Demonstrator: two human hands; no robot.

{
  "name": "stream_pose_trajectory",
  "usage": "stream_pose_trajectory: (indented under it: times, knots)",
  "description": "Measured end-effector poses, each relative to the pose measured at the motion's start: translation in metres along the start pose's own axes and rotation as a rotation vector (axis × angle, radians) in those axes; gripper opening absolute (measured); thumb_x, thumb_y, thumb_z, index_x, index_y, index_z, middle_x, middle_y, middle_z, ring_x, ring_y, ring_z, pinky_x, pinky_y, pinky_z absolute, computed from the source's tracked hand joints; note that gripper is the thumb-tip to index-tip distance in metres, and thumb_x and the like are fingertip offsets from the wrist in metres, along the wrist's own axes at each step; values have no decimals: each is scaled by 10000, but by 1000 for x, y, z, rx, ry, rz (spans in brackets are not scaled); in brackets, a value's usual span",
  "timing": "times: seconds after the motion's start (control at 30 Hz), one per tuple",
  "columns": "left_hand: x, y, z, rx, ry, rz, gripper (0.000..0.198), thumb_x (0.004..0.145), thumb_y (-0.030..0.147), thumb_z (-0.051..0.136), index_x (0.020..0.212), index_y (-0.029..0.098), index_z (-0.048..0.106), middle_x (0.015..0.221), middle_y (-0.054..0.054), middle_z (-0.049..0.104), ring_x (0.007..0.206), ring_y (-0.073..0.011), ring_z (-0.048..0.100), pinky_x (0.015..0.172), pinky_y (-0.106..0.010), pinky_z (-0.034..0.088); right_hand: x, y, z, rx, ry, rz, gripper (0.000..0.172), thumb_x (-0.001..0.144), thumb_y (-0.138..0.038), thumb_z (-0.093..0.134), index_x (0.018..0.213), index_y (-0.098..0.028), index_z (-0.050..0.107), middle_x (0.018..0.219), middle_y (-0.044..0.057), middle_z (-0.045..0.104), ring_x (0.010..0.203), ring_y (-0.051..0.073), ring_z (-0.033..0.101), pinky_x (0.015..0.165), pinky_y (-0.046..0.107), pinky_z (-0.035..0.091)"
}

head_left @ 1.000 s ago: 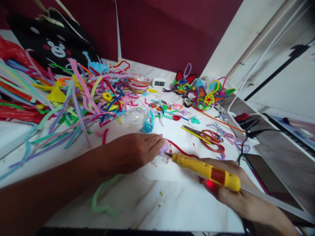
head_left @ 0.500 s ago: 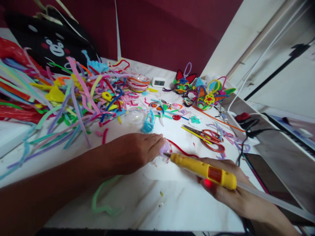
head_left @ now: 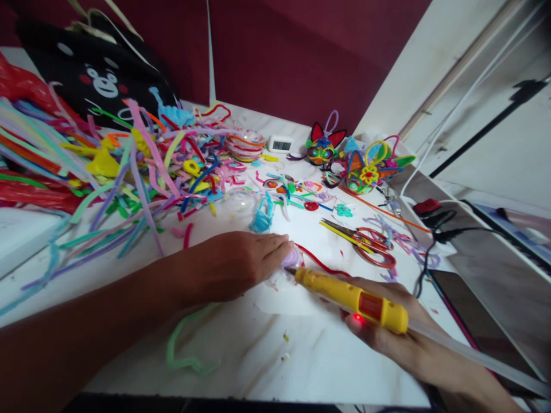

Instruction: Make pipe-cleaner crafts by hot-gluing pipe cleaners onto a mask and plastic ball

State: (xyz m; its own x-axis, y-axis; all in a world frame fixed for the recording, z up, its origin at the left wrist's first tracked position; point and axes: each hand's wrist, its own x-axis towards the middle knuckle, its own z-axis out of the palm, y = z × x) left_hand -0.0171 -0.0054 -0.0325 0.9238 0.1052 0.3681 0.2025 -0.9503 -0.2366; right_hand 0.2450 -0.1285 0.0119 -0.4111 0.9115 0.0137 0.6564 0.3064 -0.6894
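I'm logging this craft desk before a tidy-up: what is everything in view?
table: one, white, beneath everything
lilac coil: one, lilac, centre
glue pen: one, yellow, tip beside the lilac coil
scissors: one pair, red handles, right of centre
pipe cleaners: many, mixed colours, heaped at left
green pipe cleaner: one, pale green, near front edge
pipe-cleaner figures: two, multicoloured, at back
digital clock: one, white, at back
bag: one, black with bear face, back left
left hand: one, flat, fingertips on the lilac coil
right hand: one, gripping the glue pen
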Motion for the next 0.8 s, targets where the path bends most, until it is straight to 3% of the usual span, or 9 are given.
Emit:
stream_pose_trajectory:
  times: [0.27,0.6,0.8]
  knots:
    - [0,1,0,26,-17,-4,401,916,63,377,1309,24,444,1299,-212,591,1188,-233,591,972,-327,512,0,-5,5,-96,36,-6,288,898,-326,524,1161,-235,599,988,51,688,773,179,666,678,268,552]
    - [1,1,0,7,-59,-35,407,924,81,388,1327,73,446,1319,-180,586,1203,-212,583,971,-314,515,-2,-1,0,-99,8,2,226,896,-310,511,1070,-224,626,933,54,695,762,190,671,693,272,565]
    - [3,2,-2,44,16,-6,361,918,73,419,1269,17,481,1250,-204,627,1124,-225,634,922,-305,540,-8,3,-1,-196,48,-39,287,899,-331,513,1164,-290,613,958,34,720,844,215,699,650,277,592]
